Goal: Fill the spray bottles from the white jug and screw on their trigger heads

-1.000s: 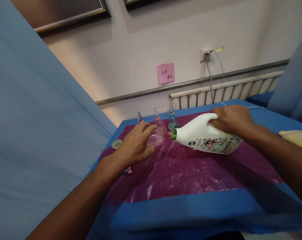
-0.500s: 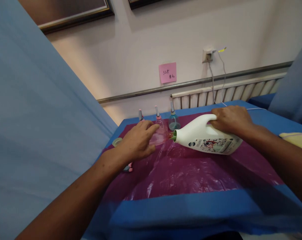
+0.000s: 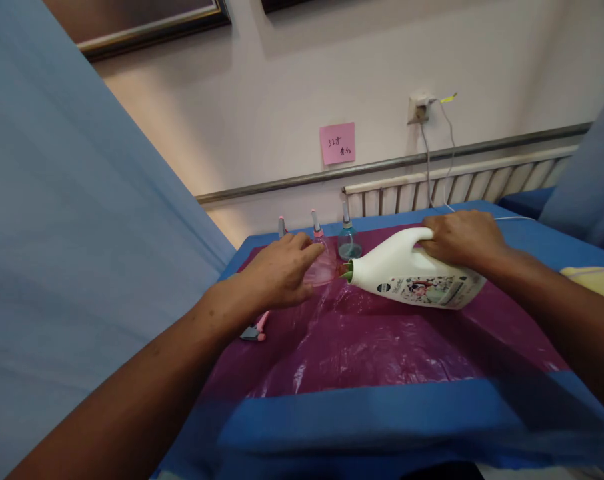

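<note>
My right hand [image 3: 463,238] grips the handle of a white detergent jug [image 3: 415,270], tipped on its side with its green spout pointing left. My left hand [image 3: 277,273] is wrapped round a small clear pink bottle [image 3: 325,267], tilted so its mouth meets the jug's spout. Both are over a purple plastic sheet [image 3: 382,340] on a blue-covered table [image 3: 372,420].
Three small spray bottles stand at the table's back: one behind my left hand [image 3: 281,227], a pink-collared one [image 3: 316,223] and a bluish one [image 3: 349,241]. A pink-and-grey spray cap [image 3: 255,330] lies by my left wrist. Blue cloth [image 3: 72,233] hangs at left; a radiator [image 3: 462,183] lines the wall.
My left hand with the pink bottle has shifted slightly right and back. The view moved a little, hiding the tape roll behind my left arm. The jug stays tipped in place.
</note>
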### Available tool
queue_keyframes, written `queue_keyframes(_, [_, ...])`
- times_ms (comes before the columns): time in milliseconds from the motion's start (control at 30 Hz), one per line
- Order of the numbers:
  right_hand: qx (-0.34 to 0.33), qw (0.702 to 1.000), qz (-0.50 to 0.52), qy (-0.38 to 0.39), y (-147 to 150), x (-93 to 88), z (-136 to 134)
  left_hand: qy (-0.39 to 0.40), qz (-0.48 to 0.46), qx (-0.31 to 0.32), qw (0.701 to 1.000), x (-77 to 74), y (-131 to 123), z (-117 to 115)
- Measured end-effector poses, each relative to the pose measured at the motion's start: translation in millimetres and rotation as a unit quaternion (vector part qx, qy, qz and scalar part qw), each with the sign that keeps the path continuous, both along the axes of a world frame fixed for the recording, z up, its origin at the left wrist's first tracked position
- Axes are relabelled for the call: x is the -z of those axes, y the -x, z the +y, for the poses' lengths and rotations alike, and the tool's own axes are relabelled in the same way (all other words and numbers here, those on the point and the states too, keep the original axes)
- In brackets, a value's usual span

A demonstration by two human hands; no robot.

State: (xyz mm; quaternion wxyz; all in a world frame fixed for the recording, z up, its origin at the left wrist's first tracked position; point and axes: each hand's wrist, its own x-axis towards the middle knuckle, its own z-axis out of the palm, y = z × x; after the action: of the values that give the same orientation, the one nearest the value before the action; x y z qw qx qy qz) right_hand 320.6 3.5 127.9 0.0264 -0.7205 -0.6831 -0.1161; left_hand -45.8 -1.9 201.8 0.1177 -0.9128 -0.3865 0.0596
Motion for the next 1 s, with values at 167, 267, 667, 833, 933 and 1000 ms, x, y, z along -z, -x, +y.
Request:
queue_keyframes(167, [0.003,1.0,0.003,-0.001,-1,0.5,0,-0.018,0.013,0.009,1.0,-2.2,-4,1])
queue_keyframes(267, [0.004,1.0,0.014,-0.001,0,0.1,1,-0.021,0.013,0.015,1.0,-2.3,-6,3])
queue_keyframes(667, [0.003,1.0,0.005,0.008,0,-1.9,1,-0.021,0.008,0.028,0.999,-7.8,-14,6])
queue_keyframes(833, [0.003,1.0,-0.003,0.008,2,-3.3,-1,-0.028,0.029,0.041,0.998,-13.2,-21,6])
queue_keyframes(933, [0.003,1.0,-0.003,0.005,3,-4.0,-2,-0.039,0.047,0.042,0.997,-14.3,-25,4])
queue_keyframes(1000, [0.0,1.0,-0.001,0.002,3,-4.3,-1,-0.052,0.064,0.043,0.996,-14.6,-27,3])
